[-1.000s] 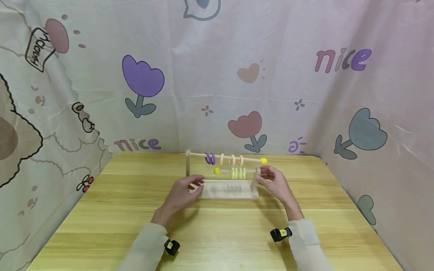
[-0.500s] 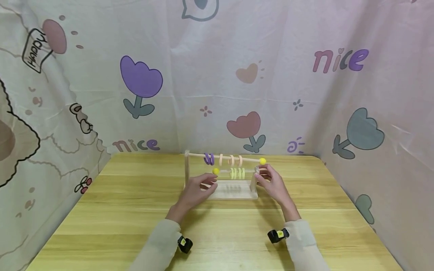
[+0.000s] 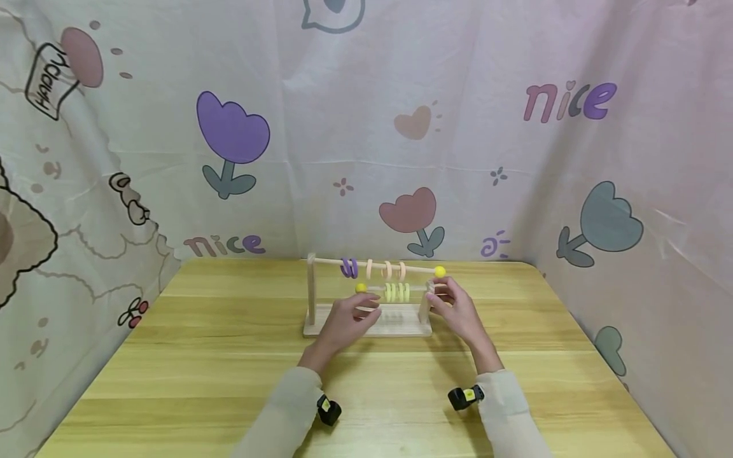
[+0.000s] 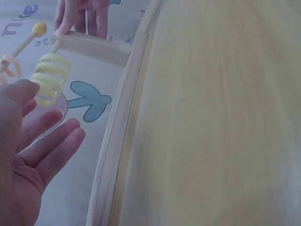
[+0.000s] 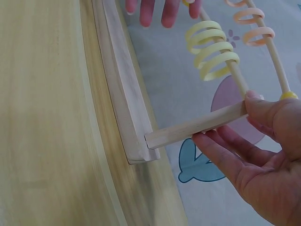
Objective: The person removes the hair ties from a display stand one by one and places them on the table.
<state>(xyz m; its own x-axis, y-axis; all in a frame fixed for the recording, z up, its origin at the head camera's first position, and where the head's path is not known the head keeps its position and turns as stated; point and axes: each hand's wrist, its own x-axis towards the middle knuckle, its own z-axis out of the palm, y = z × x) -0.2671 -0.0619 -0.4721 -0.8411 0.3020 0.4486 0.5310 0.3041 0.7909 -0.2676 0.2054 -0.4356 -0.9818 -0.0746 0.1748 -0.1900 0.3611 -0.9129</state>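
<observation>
In the middle of the head view, a wooden rack (image 3: 403, 329) stands on the table (image 3: 395, 394), its tall post (image 3: 312, 289) at the left end and its short post (image 5: 197, 123) at the right. Only this view takes in the whole upper rod (image 3: 424, 271), with two purple rings (image 3: 354, 268) towards its left, three peach rings (image 3: 403, 272) further right and a yellow ball (image 3: 439, 271) on its tip. The right hand (image 3: 462, 313) partly covers the short post here, but the right wrist view, at lower right, shows the grip plainly: thumb over the post's top end, fingers against its underside. That view also shows the foot of the post meeting the base, near the centre. Four yellow rings (image 4: 49, 80) hang on the lower rod, at upper left in the left wrist view. There the left hand (image 3: 346, 323) fills the left edge, fingers loosely extended and parted; its thumb side overlaps the yellow rings, and whether it touches them I cannot tell. The right wrist view catches only its fingertips, along the top edge.
</observation>
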